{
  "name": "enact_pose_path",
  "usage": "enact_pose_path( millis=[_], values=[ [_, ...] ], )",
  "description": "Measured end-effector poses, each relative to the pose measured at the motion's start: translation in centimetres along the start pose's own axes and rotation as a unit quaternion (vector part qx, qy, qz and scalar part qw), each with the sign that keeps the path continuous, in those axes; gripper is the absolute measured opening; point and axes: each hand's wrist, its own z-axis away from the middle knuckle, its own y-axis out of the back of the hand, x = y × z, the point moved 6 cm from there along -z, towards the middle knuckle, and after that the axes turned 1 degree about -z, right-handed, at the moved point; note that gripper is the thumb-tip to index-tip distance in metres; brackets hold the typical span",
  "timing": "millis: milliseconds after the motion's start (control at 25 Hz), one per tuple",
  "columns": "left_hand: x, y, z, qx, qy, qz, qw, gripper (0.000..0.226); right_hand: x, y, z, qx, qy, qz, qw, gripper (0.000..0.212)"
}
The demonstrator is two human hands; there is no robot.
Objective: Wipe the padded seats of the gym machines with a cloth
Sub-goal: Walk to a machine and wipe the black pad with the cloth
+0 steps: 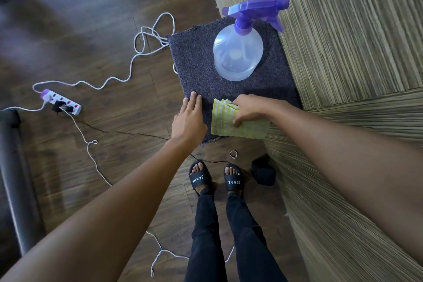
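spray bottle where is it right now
In the head view the spray bottle stands on the far half of the dark carpeted seat pad, right of its middle, beyond the right hand that grips the yellow striped cloth.

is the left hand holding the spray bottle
No, the left hand lies flat on the dark pad, apart from the spray bottle, while the right hand grips the cloth.
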Motion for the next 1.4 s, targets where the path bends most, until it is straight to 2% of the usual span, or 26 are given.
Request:
enact_pose_path(
  millis=[80, 200, 360, 440, 560, 680, 840, 1000, 1280, 1400],
  values=[
    [0.1, 0.1, 0.0, -0.005, 0.004, -0.002, 1.000, 0.080, 0.2, -0.4, 0.3, -0.019, 0.015, -0.023, 0.999, 0.034],
    [0.0, 0.5, 0.1, -0.017, 0.008, -0.003, 1.000, 0.077, 0.5, -0.2, 0.6, 0.016, 0.042, -0.109, 0.993, 0.026],
    [-0.3, 2.0, 1.1, -0.018, 0.020, 0.002, 1.000, 0.062, 0.5, 1.0, 2.4, 0.082, 0.055, -0.283, 0.954, 0.021],
    [-0.4, 3.4, 2.3, -0.005, 0.029, 0.011, 1.000, 0.056, -0.4, 1.4, 3.9, 0.097, 0.060, -0.339, 0.934, 0.019],
    [-1.0, 6.3, 4.5, 0.026, 0.039, 0.022, 0.999, 0.054, -2.6, 1.8, 6.3, 0.109, 0.079, -0.397, 0.908, 0.026],
    [-1.7, 10.3, 7.0, 0.064, 0.056, 0.032, 0.996, 0.055, -6.0, 3.1, 8.5, 0.115, 0.105, -0.403, 0.902, 0.028],
    [-3.5, 16.3, 11.5, 0.115, 0.083, 0.035, 0.989, 0.049, -12.6, 5.7, 11.8, 0.116, 0.134, -0.383, 0.907, 0.012],
    [-6.8, 21.3, 16.1, 0.163, 0.120, 0.038, 0.979, 0.041, -19.6, 6.9, 13.6, 0.116, 0.157, -0.347, 0.917, 0.023],
    [-17.1, 27.7, 19.8, 0.221, 0.157, 0.060, 0.961, 0.041, -32.8, 7.2, 11.8, 0.087, 0.179, -0.291, 0.936, 0.030],
    [-23.4, 30.6, 19.5, 0.233, 0.164, 0.066, 0.956, 0.042, -40.0, 7.2, 9.8, 0.079, 0.191, -0.295, 0.933, 0.026]
  ],
)
